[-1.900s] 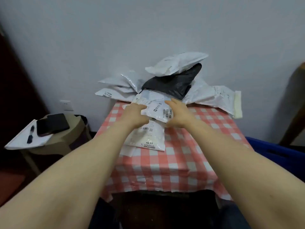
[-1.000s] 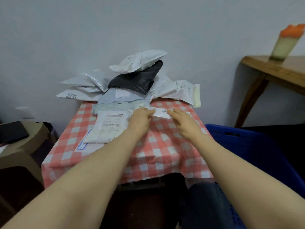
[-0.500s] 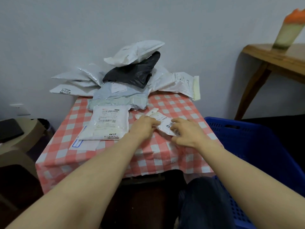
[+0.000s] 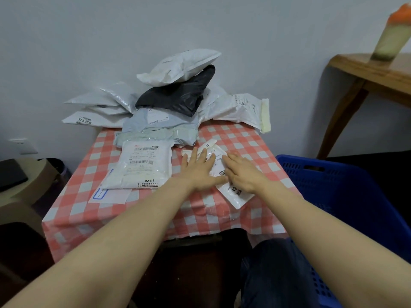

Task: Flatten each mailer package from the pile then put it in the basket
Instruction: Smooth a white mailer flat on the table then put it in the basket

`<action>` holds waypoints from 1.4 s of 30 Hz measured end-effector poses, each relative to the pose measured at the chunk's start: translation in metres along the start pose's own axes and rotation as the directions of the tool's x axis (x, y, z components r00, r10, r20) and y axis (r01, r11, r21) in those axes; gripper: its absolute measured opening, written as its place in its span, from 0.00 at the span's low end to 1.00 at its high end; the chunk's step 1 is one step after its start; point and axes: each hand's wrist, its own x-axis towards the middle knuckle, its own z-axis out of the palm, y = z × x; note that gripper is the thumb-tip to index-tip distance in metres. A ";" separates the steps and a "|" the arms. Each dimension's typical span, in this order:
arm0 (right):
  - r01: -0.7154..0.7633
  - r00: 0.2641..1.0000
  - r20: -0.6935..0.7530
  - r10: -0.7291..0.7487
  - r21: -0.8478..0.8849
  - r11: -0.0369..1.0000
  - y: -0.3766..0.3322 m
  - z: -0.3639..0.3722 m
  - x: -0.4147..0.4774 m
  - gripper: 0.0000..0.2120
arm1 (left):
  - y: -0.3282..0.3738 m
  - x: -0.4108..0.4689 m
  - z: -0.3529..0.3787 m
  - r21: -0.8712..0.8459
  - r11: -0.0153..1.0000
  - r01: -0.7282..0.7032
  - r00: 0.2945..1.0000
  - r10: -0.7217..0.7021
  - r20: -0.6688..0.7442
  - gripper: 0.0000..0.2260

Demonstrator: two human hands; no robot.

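A small white mailer point(image 4: 233, 194) lies flat on the red-checked tablecloth point(image 4: 200, 214), right of centre. My left hand point(image 4: 200, 168) presses on its left part with straight, spread fingers. My right hand point(image 4: 241, 173) lies flat on its right part, fingers straight. A pile of mailers point(image 4: 175, 101) in white, grey and black is heaped at the table's far edge against the wall. The blue basket point(image 4: 347, 196) stands on the floor to the right of the table.
A larger white labelled mailer point(image 4: 142, 167) lies left of my hands, over a flat envelope point(image 4: 109, 195). A wooden side table point(image 4: 373, 72) with a drink cup point(image 4: 393, 34) stands at the far right. A beige stool point(image 4: 22, 187) is at the left.
The small white mailer was pulled out of the pile onto the table's right part. Both hands went from holding it to lying flat on it with straight fingers.
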 end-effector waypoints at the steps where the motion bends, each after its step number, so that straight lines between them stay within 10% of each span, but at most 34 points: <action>1: -0.005 1.000 0.011 0.005 -0.009 1.000 0.000 0.003 0.001 0.24 | 0.001 -0.001 0.002 0.023 1.000 -0.011 1.000 0.011 0.009 0.39; 42: -0.086 0.994 0.072 0.078 0.102 0.991 0.000 -0.001 0.021 0.17 | -0.013 0.010 0.007 -0.113 0.990 -0.089 0.986 0.103 0.129 0.42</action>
